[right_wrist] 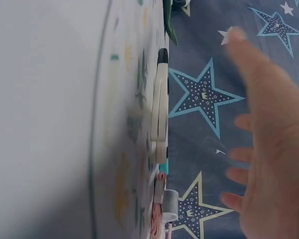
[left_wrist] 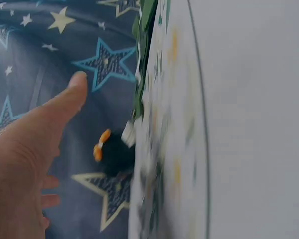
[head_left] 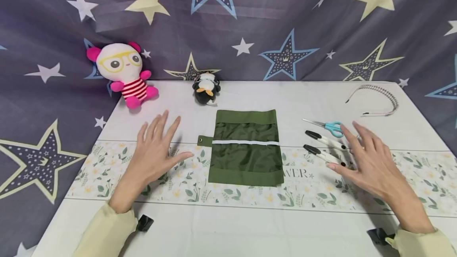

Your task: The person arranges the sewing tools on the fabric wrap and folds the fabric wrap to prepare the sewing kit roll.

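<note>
A dark green fabric pouch [head_left: 246, 158] lies flat and unfolded on the table, with a white band across its middle and a snap tab [head_left: 205, 140] on its left side. To its left my left hand [head_left: 151, 158] hovers with fingers spread, touching nothing. My right hand [head_left: 375, 169] is likewise spread and holds nothing. Close to its fingertips are blue-handled scissors [head_left: 333, 128] and two white pen-shaped tools [head_left: 326, 140] with black ends. In the right wrist view, a pink bundle [right_wrist: 156, 219] and a silvery ring-like piece [right_wrist: 170, 205] show beyond them; the hand hides these from the head view.
A pink-and-white plush toy [head_left: 125, 70] sits at the back left, and a small penguin plush [head_left: 206, 88] is behind the pouch. A headband [head_left: 383, 94] lies at the back right. Starry cloth [head_left: 246, 19] hangs behind the white table [head_left: 228, 225].
</note>
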Available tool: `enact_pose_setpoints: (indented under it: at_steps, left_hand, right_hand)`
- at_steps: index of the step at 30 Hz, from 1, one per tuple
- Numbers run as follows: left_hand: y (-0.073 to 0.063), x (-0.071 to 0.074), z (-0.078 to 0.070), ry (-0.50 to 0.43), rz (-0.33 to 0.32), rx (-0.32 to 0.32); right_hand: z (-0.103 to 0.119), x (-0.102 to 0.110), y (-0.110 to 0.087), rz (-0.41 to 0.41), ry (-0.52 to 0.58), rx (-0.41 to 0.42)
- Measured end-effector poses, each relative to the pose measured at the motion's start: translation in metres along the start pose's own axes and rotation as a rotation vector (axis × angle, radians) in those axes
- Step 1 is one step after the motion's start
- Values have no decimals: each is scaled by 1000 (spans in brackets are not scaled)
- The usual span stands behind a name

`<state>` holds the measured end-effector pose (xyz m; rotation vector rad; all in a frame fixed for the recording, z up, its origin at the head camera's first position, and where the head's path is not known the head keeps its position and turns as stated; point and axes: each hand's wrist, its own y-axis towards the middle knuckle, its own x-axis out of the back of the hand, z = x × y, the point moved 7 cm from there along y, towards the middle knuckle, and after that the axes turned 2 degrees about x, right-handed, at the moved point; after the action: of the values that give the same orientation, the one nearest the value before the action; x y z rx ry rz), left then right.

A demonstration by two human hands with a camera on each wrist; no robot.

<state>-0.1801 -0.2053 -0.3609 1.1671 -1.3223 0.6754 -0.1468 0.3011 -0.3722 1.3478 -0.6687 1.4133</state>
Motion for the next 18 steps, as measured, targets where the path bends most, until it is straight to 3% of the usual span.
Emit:
enact_pose_setpoints:
  at_steps: [5,9,18]
  left_hand:
    - [17,-15,-20,-70,14,-104]
    - [29,-27,-30,-170,29,-127]
    - [46,-56,-34,-454,70,-89]
  right_hand:
    - [9,-2,1,-67,-21,137]
    - [12,-4,1,-97,-23,190]
    - [-1,-15,-5,37,51,-44]
